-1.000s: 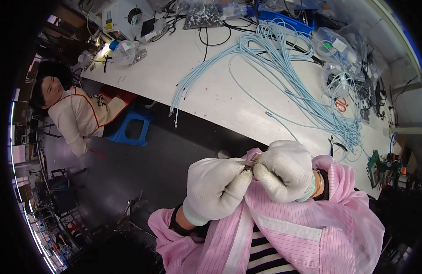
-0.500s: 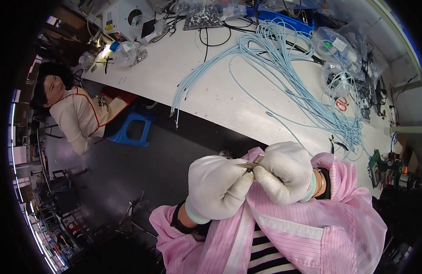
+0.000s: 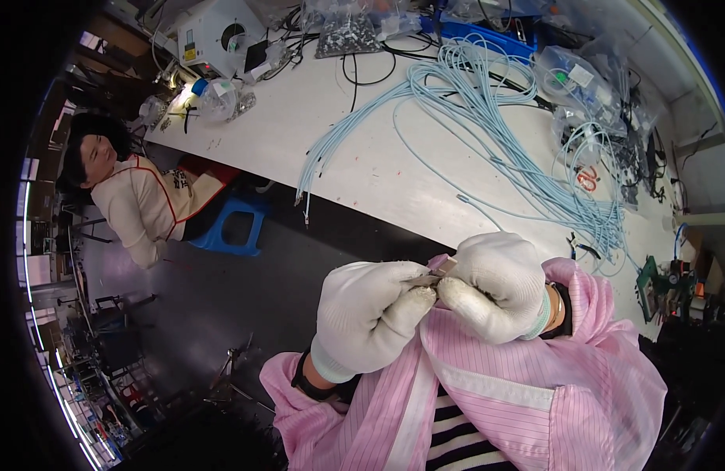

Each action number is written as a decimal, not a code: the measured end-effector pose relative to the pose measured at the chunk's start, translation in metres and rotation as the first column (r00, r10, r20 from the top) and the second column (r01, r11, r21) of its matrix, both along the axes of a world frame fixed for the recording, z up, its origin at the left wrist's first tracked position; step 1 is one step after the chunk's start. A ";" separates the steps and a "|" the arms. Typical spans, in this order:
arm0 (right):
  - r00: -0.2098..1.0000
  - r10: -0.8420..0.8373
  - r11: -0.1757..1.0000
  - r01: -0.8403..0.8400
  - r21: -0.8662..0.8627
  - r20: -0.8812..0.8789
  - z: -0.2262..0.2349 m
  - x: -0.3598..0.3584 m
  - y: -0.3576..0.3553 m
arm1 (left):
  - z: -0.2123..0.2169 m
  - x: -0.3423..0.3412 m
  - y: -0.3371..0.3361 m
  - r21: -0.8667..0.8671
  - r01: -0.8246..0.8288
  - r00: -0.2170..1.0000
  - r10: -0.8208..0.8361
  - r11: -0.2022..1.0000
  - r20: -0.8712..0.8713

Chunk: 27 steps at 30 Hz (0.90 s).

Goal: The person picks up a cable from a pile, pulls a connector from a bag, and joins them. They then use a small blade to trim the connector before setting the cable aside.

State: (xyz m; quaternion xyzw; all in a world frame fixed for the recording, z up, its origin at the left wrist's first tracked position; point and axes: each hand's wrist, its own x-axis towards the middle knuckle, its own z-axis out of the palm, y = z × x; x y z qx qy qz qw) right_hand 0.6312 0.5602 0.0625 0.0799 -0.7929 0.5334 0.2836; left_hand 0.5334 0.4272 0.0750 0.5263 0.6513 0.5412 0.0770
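Both my hands wear white knit gloves and meet in front of my chest. Between thumb and forefinger, my left hand [image 3: 366, 315] pinches a thin flat metal piece [image 3: 421, 280]; most of it is hidden by the glove. My right hand [image 3: 500, 289] is closed right beside it, its fingertips almost touching the left ones. From its grip sticks out a small flat beige piece [image 3: 447, 268], whose kind I cannot make out. The glove fingertips look soiled.
Bundled light-blue cables [image 3: 488, 133] spread over the white table [image 3: 244, 149], some ends hanging past its edge. Pliers [image 3: 584, 246] lie near the right side. Clear bags of parts [image 3: 346, 35] stand at the back. A person [image 3: 138, 196] sits at left by a blue stool [image 3: 233, 228].
My hands have risen slightly, still pinched together, and the beige piece shows a little more. The seated person's head has tilted.
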 end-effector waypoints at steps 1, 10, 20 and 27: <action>0.999 -0.032 0.999 0.032 0.041 -0.007 0.001 0.001 0.000 | 0.001 0.000 0.000 0.010 -0.008 1.000 0.008 1.000 -0.010; 0.985 -0.146 0.975 0.159 0.154 -0.093 -0.001 -0.001 -0.002 | 0.001 -0.002 -0.002 -0.002 -0.027 0.997 0.027 1.000 -0.076; 0.994 -0.105 0.983 0.105 0.153 -0.009 -0.003 -0.005 -0.002 | -0.005 -0.005 0.001 0.020 -0.089 0.953 0.091 0.996 -0.289; 0.997 -0.081 0.996 0.082 -0.026 0.013 -0.002 -0.006 -0.006 | 0.001 -0.003 -0.002 -0.014 -0.065 0.959 0.058 0.998 -0.279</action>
